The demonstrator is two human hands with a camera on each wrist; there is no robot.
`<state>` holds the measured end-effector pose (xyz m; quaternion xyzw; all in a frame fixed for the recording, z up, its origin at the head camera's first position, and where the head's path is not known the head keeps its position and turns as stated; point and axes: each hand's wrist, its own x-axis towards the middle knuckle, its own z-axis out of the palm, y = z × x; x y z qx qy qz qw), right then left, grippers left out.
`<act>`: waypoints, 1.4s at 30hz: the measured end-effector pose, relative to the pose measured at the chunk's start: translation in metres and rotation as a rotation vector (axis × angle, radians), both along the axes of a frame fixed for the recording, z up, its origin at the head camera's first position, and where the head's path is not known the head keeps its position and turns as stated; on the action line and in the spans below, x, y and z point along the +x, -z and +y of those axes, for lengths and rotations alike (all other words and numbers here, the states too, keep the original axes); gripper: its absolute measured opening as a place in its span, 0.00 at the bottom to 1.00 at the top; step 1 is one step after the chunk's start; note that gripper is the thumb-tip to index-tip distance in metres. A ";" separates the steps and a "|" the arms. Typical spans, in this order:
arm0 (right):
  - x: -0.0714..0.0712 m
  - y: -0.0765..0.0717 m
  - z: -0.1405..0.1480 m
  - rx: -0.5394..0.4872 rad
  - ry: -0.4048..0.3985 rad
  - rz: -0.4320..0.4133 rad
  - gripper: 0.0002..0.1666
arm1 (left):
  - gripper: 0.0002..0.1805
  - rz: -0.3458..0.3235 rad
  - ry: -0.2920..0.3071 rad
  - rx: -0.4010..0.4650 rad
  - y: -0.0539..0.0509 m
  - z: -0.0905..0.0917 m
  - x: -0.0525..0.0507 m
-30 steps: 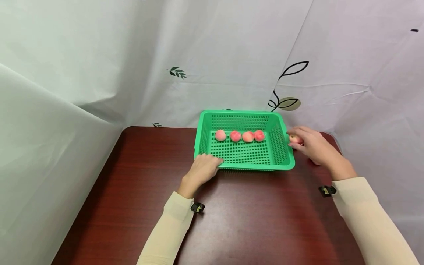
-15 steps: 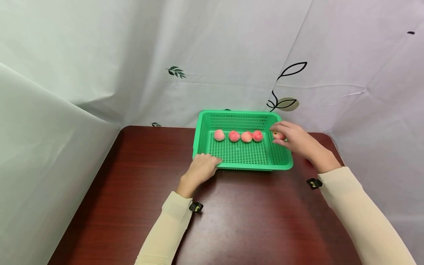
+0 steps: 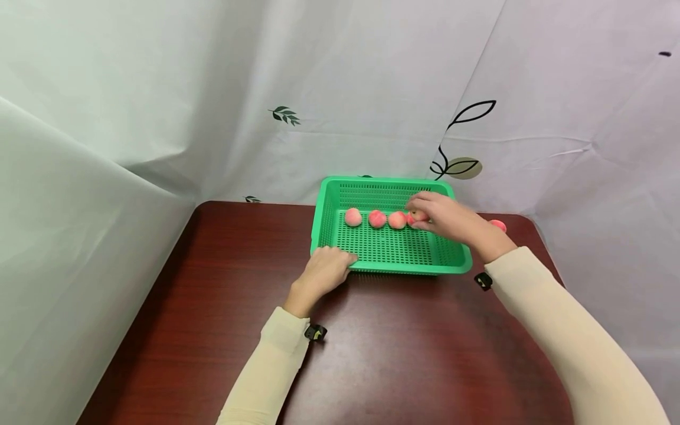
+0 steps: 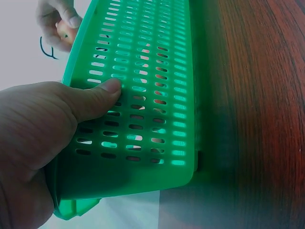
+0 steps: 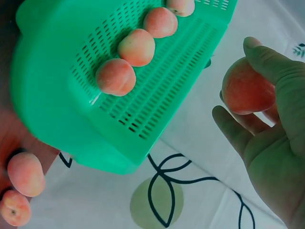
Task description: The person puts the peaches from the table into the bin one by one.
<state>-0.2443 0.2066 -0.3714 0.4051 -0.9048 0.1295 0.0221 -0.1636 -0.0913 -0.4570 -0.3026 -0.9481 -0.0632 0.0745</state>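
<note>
A green perforated plastic basket [image 3: 393,267] stands at the back of the table. My left hand [image 3: 328,268] grips its near rim by the left corner; in the left wrist view the thumb [image 4: 97,100] lies against the outer wall. My right hand [image 3: 448,219] holds a peach [image 5: 248,86] between thumb and fingers above the right part of the basket. Inside, several pinkish peaches lie in a row, among them the leftmost peach [image 3: 353,217]. In the head view, the held peach partly covers the rightmost one of the row.
Two more peaches lie on the table to the right of the basket, one peach [image 5: 26,174] beside another peach [image 5: 15,208]. White cloth [image 3: 372,88] with leaf prints hangs behind the dark reddish-brown table [image 3: 404,342] and along its sides.
My right hand has carried the peach leftward from outside the basket's right rim to above the row's right end. A peach on the table at right has come into sight. The left hand stays put.
</note>
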 end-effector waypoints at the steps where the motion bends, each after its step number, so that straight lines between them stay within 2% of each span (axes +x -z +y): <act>1: -0.002 -0.001 -0.002 0.002 -0.005 -0.008 0.21 | 0.24 0.004 0.001 0.002 0.000 0.000 0.000; 11: -0.016 -0.006 -0.025 0.013 -0.056 -0.055 0.13 | 0.24 0.006 -0.001 0.003 0.001 -0.002 -0.001; 23: -0.026 0.006 -0.049 0.060 -0.068 -0.123 0.18 | 0.23 -0.012 -0.003 0.023 0.004 0.000 0.001; 27: -0.026 0.007 -0.059 0.086 -0.095 -0.109 0.18 | 0.22 0.007 -0.007 0.022 0.004 -0.001 0.001; 31: -0.027 0.007 -0.071 0.120 -0.109 -0.135 0.17 | 0.23 0.026 -0.005 0.024 0.003 -0.001 0.001; 36: -0.029 0.012 -0.085 0.148 -0.127 -0.190 0.18 | 0.23 0.011 -0.001 -0.001 0.003 0.000 0.001; 39: -0.030 0.015 -0.092 0.149 -0.131 -0.208 0.22 | 0.24 0.024 -0.004 -0.018 0.003 0.001 0.000; 42: -0.031 0.017 -0.099 0.163 -0.138 -0.217 0.23 | 0.25 0.034 -0.005 -0.027 0.002 0.001 0.000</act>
